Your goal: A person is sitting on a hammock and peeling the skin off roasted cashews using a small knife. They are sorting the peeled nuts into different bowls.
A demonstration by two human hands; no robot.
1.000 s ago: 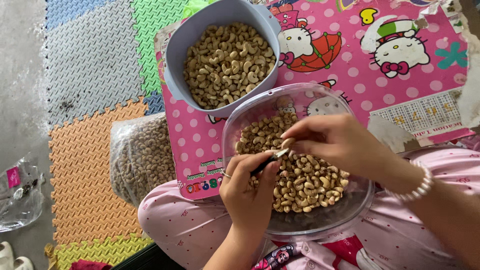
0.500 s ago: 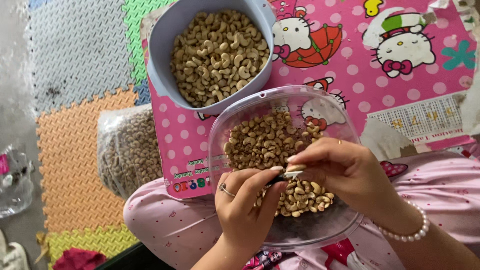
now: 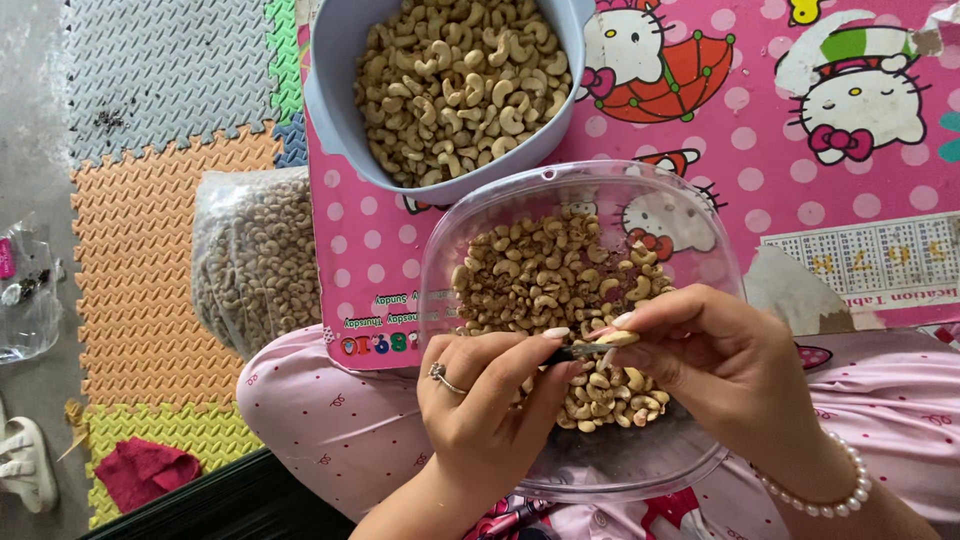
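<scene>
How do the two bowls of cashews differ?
The blue bowl is opaque and nearly full of pale, clean cashews; the clear bowl is see-through, less full, and its nuts look browner. The blue bowl sits on the pink mat; the clear bowl rests on the lap. Both are round.

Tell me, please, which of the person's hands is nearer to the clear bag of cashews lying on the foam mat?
Left. The left hand works over the clear bowl, on the side toward the bag of cashews. The right hand is across the bowl, farther from the bag.
</scene>
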